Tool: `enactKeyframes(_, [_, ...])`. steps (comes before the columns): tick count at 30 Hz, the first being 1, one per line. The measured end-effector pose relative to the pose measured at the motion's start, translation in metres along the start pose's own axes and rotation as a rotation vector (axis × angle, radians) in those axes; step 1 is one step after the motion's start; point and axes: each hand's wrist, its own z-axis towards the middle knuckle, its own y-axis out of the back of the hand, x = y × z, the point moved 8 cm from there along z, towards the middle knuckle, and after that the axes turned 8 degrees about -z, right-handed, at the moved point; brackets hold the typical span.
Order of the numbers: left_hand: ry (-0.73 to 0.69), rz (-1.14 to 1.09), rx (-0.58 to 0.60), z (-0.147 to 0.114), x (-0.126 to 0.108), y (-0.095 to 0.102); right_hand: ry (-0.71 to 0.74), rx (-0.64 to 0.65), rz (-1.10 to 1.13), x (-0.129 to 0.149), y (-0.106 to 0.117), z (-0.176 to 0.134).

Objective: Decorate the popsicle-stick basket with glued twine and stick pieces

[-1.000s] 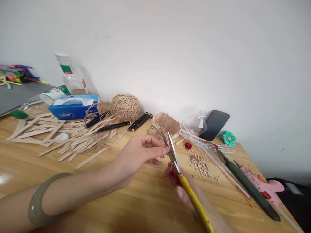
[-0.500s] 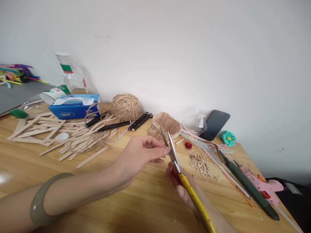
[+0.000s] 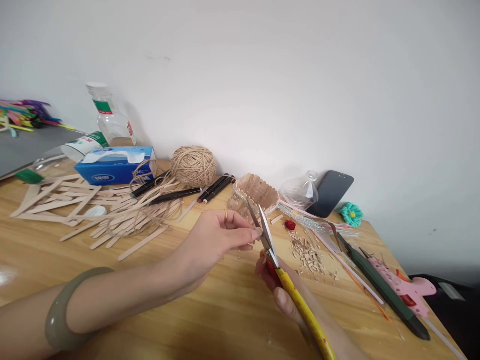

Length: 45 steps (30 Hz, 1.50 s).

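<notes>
My right hand [image 3: 287, 300] is closed round the yellow handles of a pair of scissors [image 3: 305, 310], whose blades point up and stand slightly apart. My left hand [image 3: 221, 237] pinches a small pale wooden piece [image 3: 258, 232] between thumb and finger, right at the blades. Most of that piece is covered by the fingertips. Just behind the blades stands a small basket [image 3: 258, 190] built of wooden sticks, with silvery trim round its side. To the right lie a red rose-shaped piece [image 3: 290, 225] and a heap of wood clippings [image 3: 308, 254].
Craft sticks [image 3: 127, 220] spread across the left, by a twine ball [image 3: 193, 166], black markers [image 3: 215, 189] and a blue tissue box [image 3: 116, 165]. A clear bottle [image 3: 300, 192], a phone [image 3: 332, 194], a dark green tool [image 3: 390, 292] and a pink glue gun [image 3: 405, 290] lie on the right.
Both hands, the small wooden piece and the scissors are almost where they were. The blades look a touch closer together at most, and the view has shifted very slightly.
</notes>
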Motion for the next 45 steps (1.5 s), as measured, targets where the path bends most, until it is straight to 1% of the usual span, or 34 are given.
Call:
enactKeyframes(3, [-0.016,0.006,-0.004,0.000,0.000,0.001,0.018,0.003,0.008,0.001,0.000,-0.001])
enactKeyframes(9, [-0.036,0.043,-0.008,-0.001,-0.001,0.002,-0.030,0.009,-0.067,0.002,0.002,0.000])
enactKeyframes(16, [-0.037,0.038,-0.012,0.000,0.001,0.003,-0.046,-0.003,-0.094,0.007,0.005,0.000])
enactKeyframes(20, [-0.029,0.032,-0.014,-0.001,0.002,0.003,-0.029,0.007,-0.078,0.007,0.003,0.001])
enactKeyframes(25, [-0.026,0.010,0.000,0.001,0.002,0.003,0.002,0.036,-0.081,0.001,0.001,0.001])
enactKeyframes(36, [-0.005,0.014,0.007,-0.002,0.001,0.000,0.045,0.022,0.024,-0.009,-0.002,0.005])
enactKeyframes(40, [-0.004,0.017,-0.003,-0.003,-0.001,0.000,0.057,0.007,0.057,-0.005,-0.002,0.007])
enactKeyframes(45, [-0.012,0.027,-0.001,-0.002,-0.003,0.000,0.045,-0.007,0.022,0.004,0.002,0.009])
